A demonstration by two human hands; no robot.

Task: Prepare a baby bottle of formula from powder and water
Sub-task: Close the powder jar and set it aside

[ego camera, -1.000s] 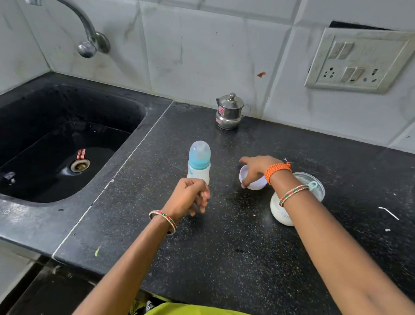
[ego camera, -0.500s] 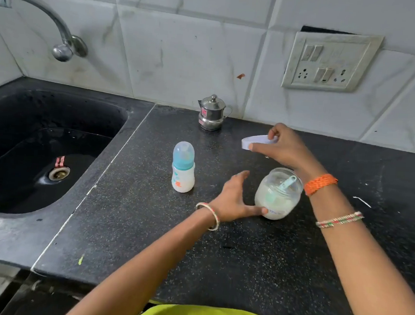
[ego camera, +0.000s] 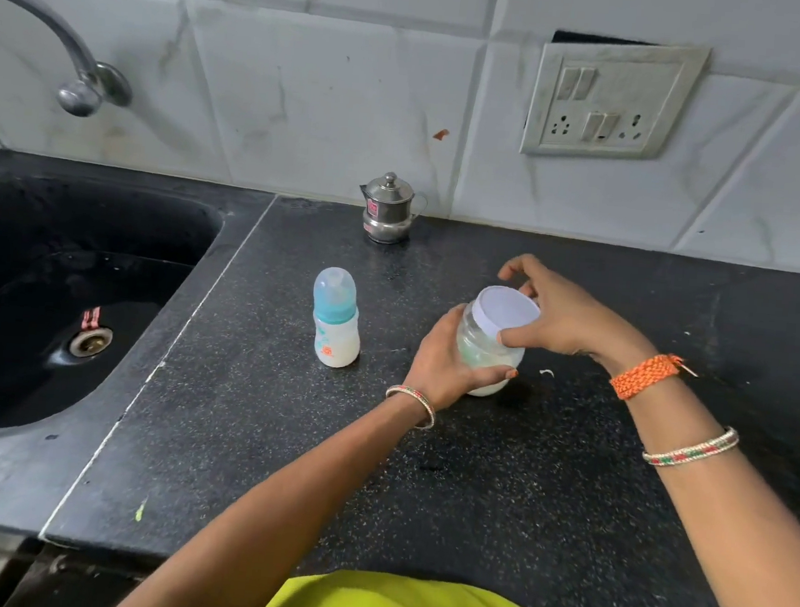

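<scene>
Head view: the white lid (ego camera: 506,313), held in the air half a second ago, is now pressed onto the powder jar (ego camera: 487,358) by the right hand (ego camera: 564,316); the jar is gripped by the left hand (ego camera: 446,364). Left of that hand, the capped bottle (ego camera: 335,324) stands on the counter (ego camera: 518,480), filled white; the powder step is judged finished.

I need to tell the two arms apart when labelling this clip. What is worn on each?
Both forearms are bare, no sleeves. The left wrist wears one thin beaded bangle. The right arm wears an orange woven band at the wrist and a beaded bangle farther up.
</scene>
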